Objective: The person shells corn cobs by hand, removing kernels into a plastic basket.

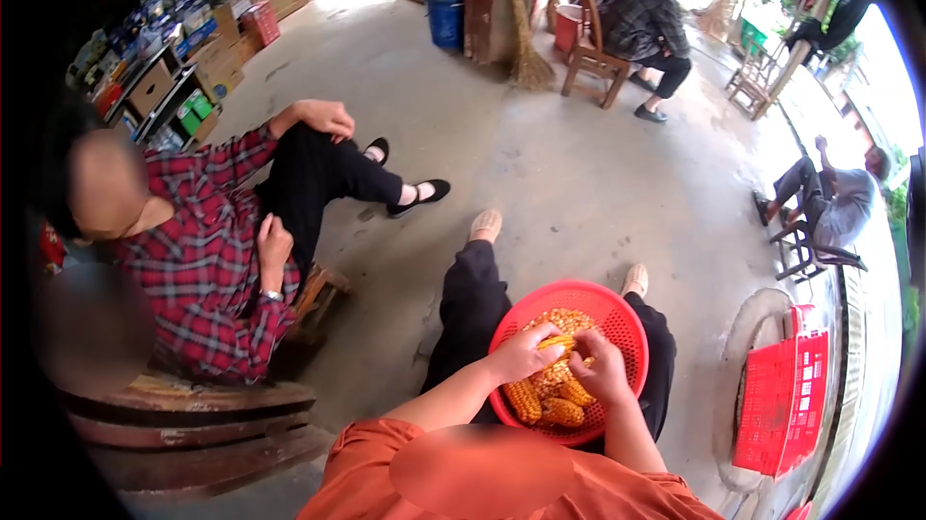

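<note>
A red perforated basket (625, 306) rests on my lap, between my black-trousered legs. Loose yellow kernels (564, 319) and several whole corn cobs (561, 412) lie inside it. Above them, my left hand (521, 351) is closed round a corn cob (557, 342). My right hand (602, 369) is beside that cob with its fingers bent and thumb near the kernels; whether it touches the cob or holds loose kernels is too small to tell.
A person in a plaid shirt (203, 260) sits at the left by a wooden bench (193, 435). Red crates (783, 404) stand at the right. Farther off are seated people, a broom (529, 62), a blue bucket (446, 23) and stocked shelves (154, 86).
</note>
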Tool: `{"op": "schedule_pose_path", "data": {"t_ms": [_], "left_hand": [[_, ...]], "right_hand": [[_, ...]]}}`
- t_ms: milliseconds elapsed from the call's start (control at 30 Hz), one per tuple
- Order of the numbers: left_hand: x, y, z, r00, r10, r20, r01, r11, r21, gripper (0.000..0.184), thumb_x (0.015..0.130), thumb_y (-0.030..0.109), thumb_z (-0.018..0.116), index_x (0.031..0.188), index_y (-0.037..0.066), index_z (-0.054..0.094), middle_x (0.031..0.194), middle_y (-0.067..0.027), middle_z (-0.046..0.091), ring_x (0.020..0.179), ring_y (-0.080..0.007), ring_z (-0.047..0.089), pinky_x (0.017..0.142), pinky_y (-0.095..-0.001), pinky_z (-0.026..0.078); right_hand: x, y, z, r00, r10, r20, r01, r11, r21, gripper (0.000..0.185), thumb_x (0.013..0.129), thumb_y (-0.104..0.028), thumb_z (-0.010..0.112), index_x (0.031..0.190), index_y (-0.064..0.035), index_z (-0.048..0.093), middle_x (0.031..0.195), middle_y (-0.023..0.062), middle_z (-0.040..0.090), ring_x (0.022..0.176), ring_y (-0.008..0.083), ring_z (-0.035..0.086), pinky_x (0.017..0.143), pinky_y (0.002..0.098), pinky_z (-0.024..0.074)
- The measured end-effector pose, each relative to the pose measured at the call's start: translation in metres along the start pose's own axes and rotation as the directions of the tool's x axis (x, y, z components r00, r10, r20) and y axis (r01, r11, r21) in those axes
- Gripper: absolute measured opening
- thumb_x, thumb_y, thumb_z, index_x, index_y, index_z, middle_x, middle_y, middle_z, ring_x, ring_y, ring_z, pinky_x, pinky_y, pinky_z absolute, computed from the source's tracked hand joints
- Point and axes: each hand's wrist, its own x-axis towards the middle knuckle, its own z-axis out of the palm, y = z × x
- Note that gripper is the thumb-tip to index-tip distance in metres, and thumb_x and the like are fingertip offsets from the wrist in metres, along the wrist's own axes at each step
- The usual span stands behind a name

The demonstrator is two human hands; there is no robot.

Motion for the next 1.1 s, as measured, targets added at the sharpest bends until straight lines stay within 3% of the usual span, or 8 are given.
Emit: {"op": "schedule_pose_path", "data": {"t_ms": [200, 467, 567, 600, 700, 733, 900, 1100], "left_hand": [[0.002, -0.003, 0.001, 0.999, -0.044, 0.018, 0.045, 0.999, -0.031, 0.037, 0.096, 0.024, 0.060, 0.122, -0.002, 0.055, 0.107, -0.0116, 0.062, 0.103, -0.0151, 0.058, 0.091, -0.0307, 0.047], [0.002, -0.009, 0.003, 0.999, -0.031, -0.010, 0.031, 0.997, -0.072, 0.032, 0.097, 0.022, 0.060, 0.120, 0.000, 0.056, 0.100, -0.0056, 0.061, 0.091, -0.0104, 0.057, 0.081, -0.0277, 0.048], [0.003, -0.007, 0.003, 0.995, 0.090, -0.050, -0.086, 0.994, 0.071, 0.031, 0.097, 0.022, 0.060, 0.120, 0.001, 0.056, 0.098, -0.0048, 0.060, 0.087, -0.0124, 0.060, 0.076, -0.0276, 0.050], [-0.002, 0.020, -0.001, 0.968, -0.247, 0.051, 0.252, 0.959, -0.131, 0.030, 0.096, 0.023, 0.061, 0.120, 0.004, 0.057, 0.096, -0.0027, 0.059, 0.083, -0.0090, 0.058, 0.068, -0.0254, 0.050], [-0.003, 0.008, 0.004, 0.989, -0.144, 0.018, 0.144, 0.962, -0.232, 0.028, 0.098, 0.023, 0.059, 0.119, 0.005, 0.056, 0.092, 0.0004, 0.058, 0.072, -0.0054, 0.055, 0.059, -0.0234, 0.048], [0.000, 0.008, 0.005, 0.998, -0.063, -0.030, 0.054, 0.968, -0.247, 0.027, 0.099, 0.022, 0.058, 0.119, 0.005, 0.056, 0.091, 0.0009, 0.058, 0.069, -0.0050, 0.055, 0.059, -0.0233, 0.048], [-0.003, 0.024, -0.005, 0.948, -0.302, 0.099, 0.310, 0.808, -0.501, 0.034, 0.096, 0.030, 0.055, 0.122, 0.008, 0.052, 0.091, -0.0017, 0.064, 0.064, -0.0094, 0.063, 0.048, -0.0207, 0.045], [-0.003, 0.030, -0.004, 0.944, -0.330, 0.024, 0.281, 0.762, -0.583, 0.036, 0.095, 0.029, 0.055, 0.124, 0.007, 0.053, 0.100, -0.0036, 0.065, 0.077, -0.0100, 0.064, 0.055, -0.0217, 0.052]], "right_hand": [[-0.002, 0.007, 0.010, 0.998, 0.021, -0.055, -0.022, 1.000, -0.009, 0.024, 0.081, -0.002, 0.067, 0.104, -0.0004, 0.062, 0.079, 0.0117, 0.068, 0.074, 0.0222, 0.068, 0.070, 0.0319, 0.0540], [-0.003, 0.012, 0.017, 0.996, 0.051, -0.067, -0.054, 0.997, -0.048, 0.025, 0.082, -0.007, 0.066, 0.105, -0.0021, 0.061, 0.074, 0.0130, 0.067, 0.065, 0.0245, 0.068, 0.062, 0.0342, 0.0536], [0.000, 0.016, 0.018, 0.994, 0.058, -0.088, -0.066, 0.994, -0.092, 0.021, 0.086, -0.018, 0.064, 0.101, -0.0040, 0.063, 0.079, 0.0210, 0.067, 0.073, 0.0401, 0.067, 0.066, 0.0464, 0.0534], [0.000, 0.023, 0.019, 0.993, 0.067, -0.096, -0.077, 0.991, -0.111, 0.018, 0.087, -0.018, 0.063, 0.098, -0.0044, 0.063, 0.078, 0.0209, 0.067, 0.073, 0.0404, 0.067, 0.066, 0.0466, 0.0530], [0.001, 0.022, 0.010, 0.992, 0.065, -0.104, -0.072, 0.995, -0.070, 0.013, 0.088, -0.015, 0.061, 0.096, -0.0055, 0.065, 0.079, 0.0218, 0.066, 0.076, 0.0399, 0.066, 0.066, 0.0458, 0.0524], [0.001, 0.018, 0.007, 0.993, 0.073, -0.090, -0.079, 0.995, -0.059, 0.014, 0.088, -0.013, 0.061, 0.098, -0.0043, 0.065, 0.077, 0.0184, 0.067, 0.073, 0.0345, 0.068, 0.066, 0.0419, 0.0531], [-0.001, 0.013, 0.011, 0.955, 0.288, 0.064, -0.282, 0.829, 0.483, 0.013, 0.096, -0.011, 0.060, 0.103, 0.0001, 0.064, 0.083, 0.0032, 0.068, 0.075, 0.0108, 0.065, 0.067, 0.0260, 0.0528], [0.004, 0.002, 0.003, 0.950, 0.290, 0.112, -0.296, 0.733, 0.612, 0.017, 0.097, -0.015, 0.065, 0.104, 0.0000, 0.063, 0.092, 0.0023, 0.067, 0.081, 0.0098, 0.065, 0.070, 0.0246, 0.0544]]}}
